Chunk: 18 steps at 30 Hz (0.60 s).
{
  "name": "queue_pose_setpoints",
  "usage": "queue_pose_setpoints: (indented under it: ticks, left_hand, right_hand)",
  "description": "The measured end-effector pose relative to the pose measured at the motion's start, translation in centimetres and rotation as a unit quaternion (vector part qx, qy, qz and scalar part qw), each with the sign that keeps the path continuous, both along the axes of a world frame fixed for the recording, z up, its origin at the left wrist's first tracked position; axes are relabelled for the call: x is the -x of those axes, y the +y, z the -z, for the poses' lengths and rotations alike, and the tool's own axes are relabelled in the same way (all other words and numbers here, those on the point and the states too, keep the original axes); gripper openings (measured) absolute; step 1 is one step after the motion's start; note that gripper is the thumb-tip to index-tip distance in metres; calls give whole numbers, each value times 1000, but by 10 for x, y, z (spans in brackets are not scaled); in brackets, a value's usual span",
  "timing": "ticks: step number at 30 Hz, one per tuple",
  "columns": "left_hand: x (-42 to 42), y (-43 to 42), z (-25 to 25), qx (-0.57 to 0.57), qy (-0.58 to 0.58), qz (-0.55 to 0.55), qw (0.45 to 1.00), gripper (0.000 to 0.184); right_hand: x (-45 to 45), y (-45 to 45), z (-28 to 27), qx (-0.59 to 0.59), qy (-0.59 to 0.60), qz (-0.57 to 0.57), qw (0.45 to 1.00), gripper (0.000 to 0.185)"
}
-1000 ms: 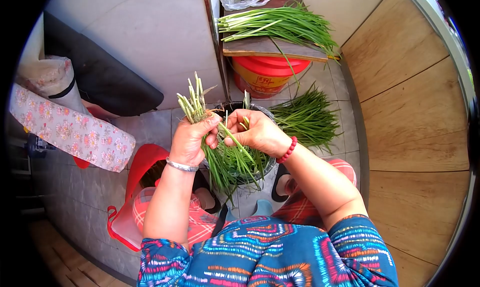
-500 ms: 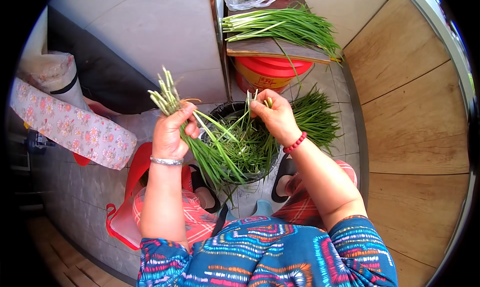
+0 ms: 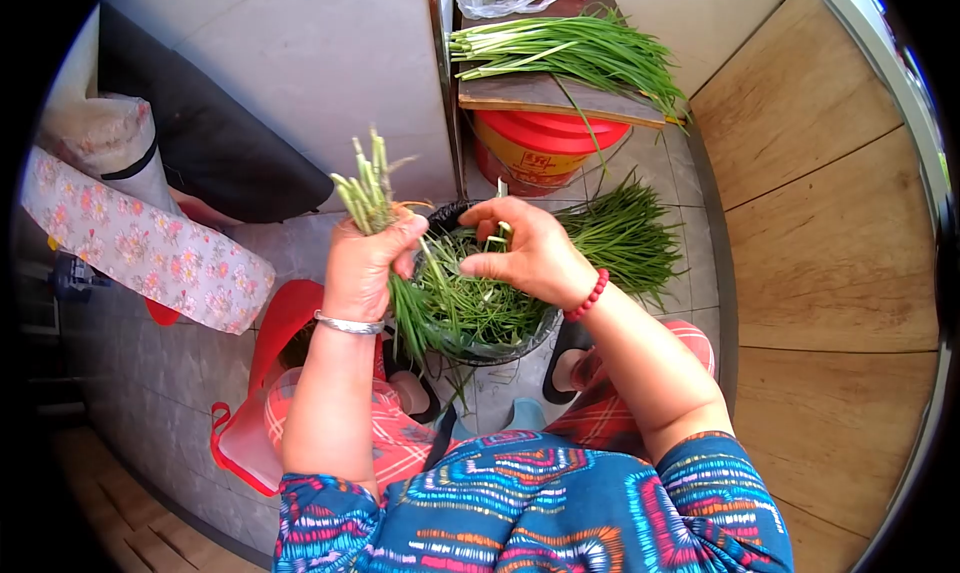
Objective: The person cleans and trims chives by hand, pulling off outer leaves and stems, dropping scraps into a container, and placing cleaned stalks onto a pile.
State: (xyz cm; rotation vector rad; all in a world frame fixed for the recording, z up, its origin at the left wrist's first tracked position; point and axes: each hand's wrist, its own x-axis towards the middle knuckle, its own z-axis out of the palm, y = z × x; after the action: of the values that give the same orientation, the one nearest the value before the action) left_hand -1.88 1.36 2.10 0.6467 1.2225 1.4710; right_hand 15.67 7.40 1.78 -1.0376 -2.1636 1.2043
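Note:
A bunch of garlic chives (image 3: pixel 371 191) is gripped in my left hand (image 3: pixel 365 268), pale root ends up and green leaves hanging down. My right hand (image 3: pixel 542 253) is close by on the right, its thumb and index finger apart. A few short chive stalks (image 3: pixel 500 236) show in its curled lower fingers. Both hands are over a bin with a black liner (image 3: pixel 452 213), which holds a heap of green trimmings (image 3: pixel 485 308). The leaves from the left bunch hang over the bin's left side.
A pile of cleaned-looking chives (image 3: pixel 570 48) lies on a wooden board (image 3: pixel 560 95) above a red bucket (image 3: pixel 520 148). More chives (image 3: pixel 630 238) lie on the floor right of the bin. A red bag (image 3: pixel 275 343) stands at left, near a floral roll (image 3: pixel 150 238).
My left hand has moved right with the bunch, nearer my right hand. My right thumb and index finger have parted from a pinch, and that hand has come slightly lower.

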Motion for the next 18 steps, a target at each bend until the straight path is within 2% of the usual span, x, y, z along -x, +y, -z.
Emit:
queue_pose_setpoints:
  ticks: [1,4,6,8,14,16,18]
  left_hand:
    - [-4,0,3,-2,10,18,1000,9]
    - [-16,-1,4,6,23,53,998,9]
    - [-17,0,1,6,12,50,999,9]
    - [-17,1,0,4,2,46,999,10]
    - [-18,-4,8,54,31,153,986,21]
    - [-17,-4,12,58,19,165,984,22]
    - [-14,-3,13,69,-41,170,982,20]
  right_hand:
    - [3,-4,-6,85,67,-29,994,30]
    - [9,-10,11,115,122,-71,983,22]
    - [10,-9,16,104,138,-59,983,19]
    - [6,-6,6,236,128,-10,963,16]
    - [0,1,-5,315,194,50,928,15]
    - [-1,3,-5,334,207,54,918,15]
    - [-3,5,-5,337,187,34,922,13]
